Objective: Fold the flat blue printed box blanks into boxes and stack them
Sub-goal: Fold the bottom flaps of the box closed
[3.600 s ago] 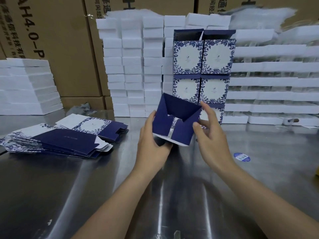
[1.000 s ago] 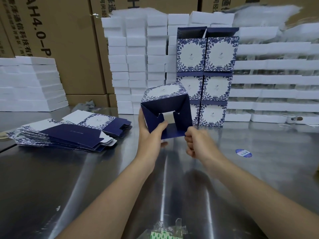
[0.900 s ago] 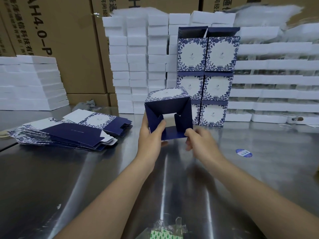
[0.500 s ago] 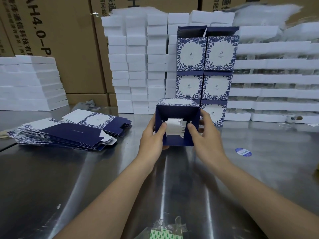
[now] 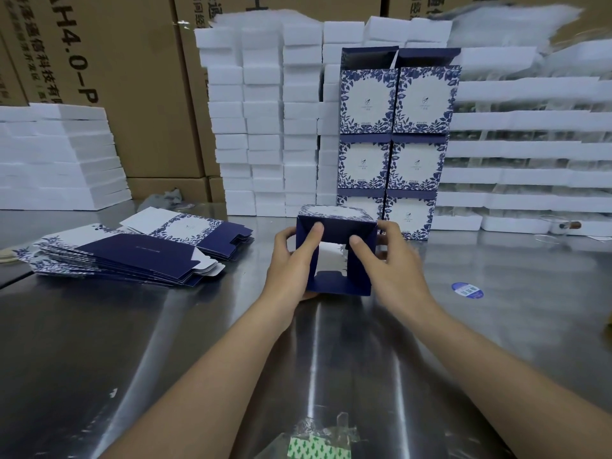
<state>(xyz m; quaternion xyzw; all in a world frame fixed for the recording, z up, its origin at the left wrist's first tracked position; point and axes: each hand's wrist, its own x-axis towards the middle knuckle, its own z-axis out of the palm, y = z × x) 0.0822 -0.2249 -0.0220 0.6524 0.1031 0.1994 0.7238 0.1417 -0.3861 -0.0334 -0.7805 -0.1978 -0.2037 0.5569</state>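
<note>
Two hands hold one part-folded blue box [image 5: 336, 226] above the steel table [image 5: 165, 342], and everything else is placed here from that box. The left hand [image 5: 291, 260] grips the box's left wall, fingers curled behind it and the thumb pressed on the dark flap at the upper left of the open end. The right hand [image 5: 387, 260] grips the right wall in the same way, its thumb on the upper right of that flap and its fingers wrapped round the far side. The box's open end faces the camera: dark navy flaps frame the opening, the white inside shows through the gap, and a notched flap lies along the bottom edge. Its top face carries the blue leaf print round a white panel. To the left of the box, well apart, a fanned pile of flat blanks [image 5: 132, 253] lies on the table, some print up and some navy side up. Just behind the box and a little to its right stands the stack of finished boxes [image 5: 394, 144], two columns side by side, the top pair with their lids standing up. Behind it to the left rise columns of white foam blocks [image 5: 265, 127], with brown cartons [image 5: 132, 77] beyond. To the right of the box a round blue sticker [image 5: 467, 289] lies on the table. Nearer the camera than the box sits crumpled clear wrap [image 5: 314, 448] with a green-patterned piece.
</note>
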